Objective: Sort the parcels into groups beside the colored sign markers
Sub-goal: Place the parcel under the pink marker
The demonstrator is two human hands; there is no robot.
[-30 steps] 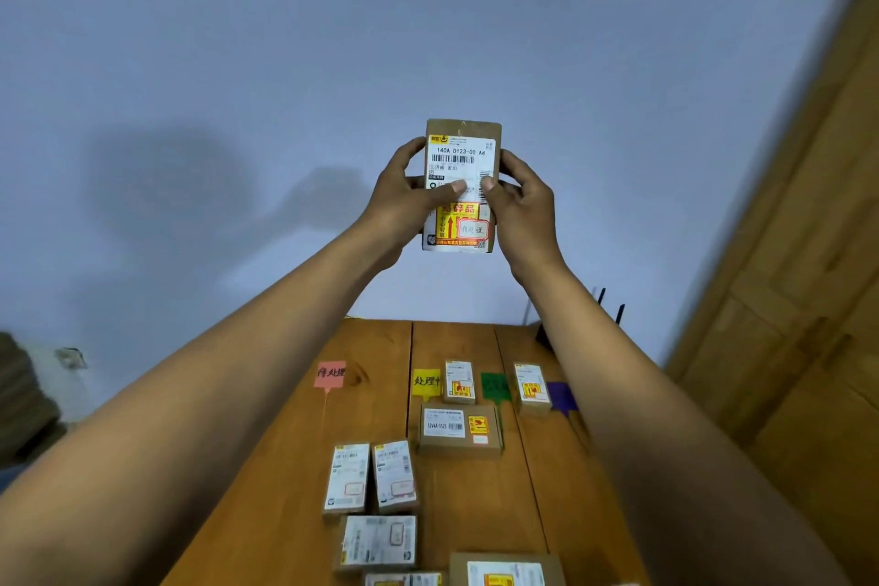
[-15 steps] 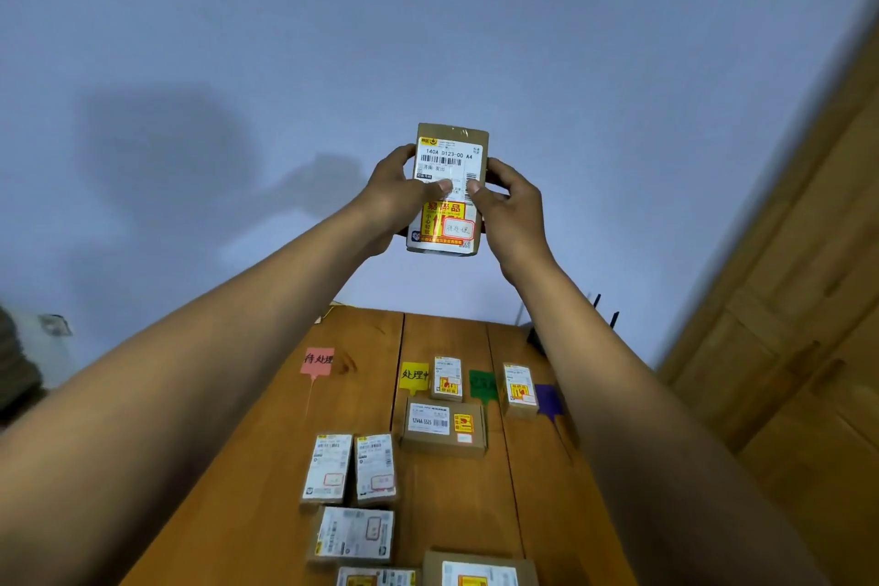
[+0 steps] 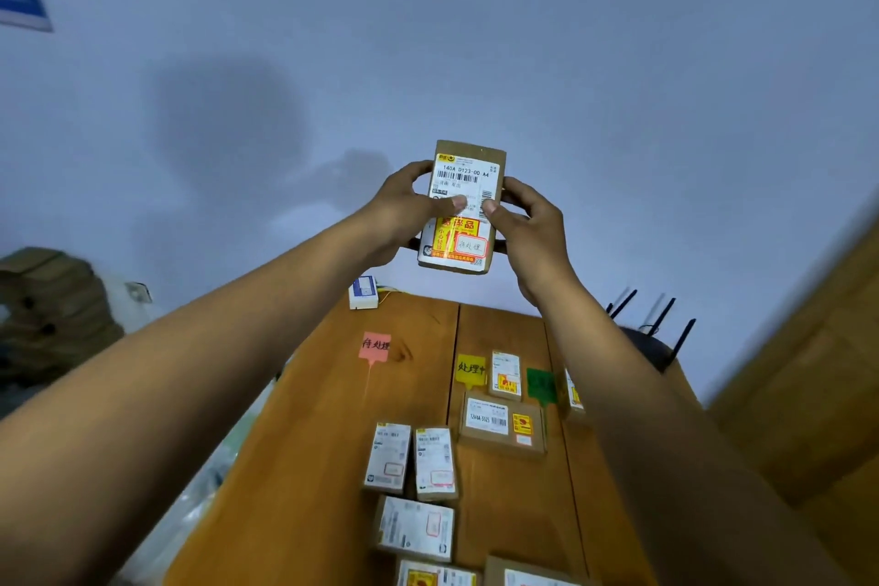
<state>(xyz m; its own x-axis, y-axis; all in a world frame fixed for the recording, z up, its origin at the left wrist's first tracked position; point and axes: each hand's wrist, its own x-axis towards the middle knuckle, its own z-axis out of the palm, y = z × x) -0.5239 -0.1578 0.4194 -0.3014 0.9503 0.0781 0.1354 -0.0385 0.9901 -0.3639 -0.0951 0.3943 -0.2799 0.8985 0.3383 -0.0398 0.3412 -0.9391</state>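
A small brown parcel (image 3: pixel 468 157) with a white shipping label and a yellow-red sticker is held upright in the air above the far end of the table. My left hand (image 3: pixel 404 209) grips its left edge and my right hand (image 3: pixel 532 228) grips its right edge, both thumbs on the label. On the wooden table (image 3: pixel 309 443) below lie a pink sign marker (image 3: pixel 376 344), a yellow sign marker (image 3: pixel 470 369) and a green sign marker (image 3: pixel 541 385). Several labelled parcels lie there, among them a wide brown parcel (image 3: pixel 502 427) and two white-labelled parcels (image 3: pixel 411 462) side by side.
A black router with antennas (image 3: pixel 651 338) stands at the table's far right. A small white box (image 3: pixel 364 293) sits at the far edge. Stacked cardboard (image 3: pixel 47 300) is off to the left, a wooden door (image 3: pixel 818 395) on the right, the wall behind.
The view has shifted slightly, showing more of the table's far end. The held parcel sits a little lower and tilted; both hands keep their grip on it.
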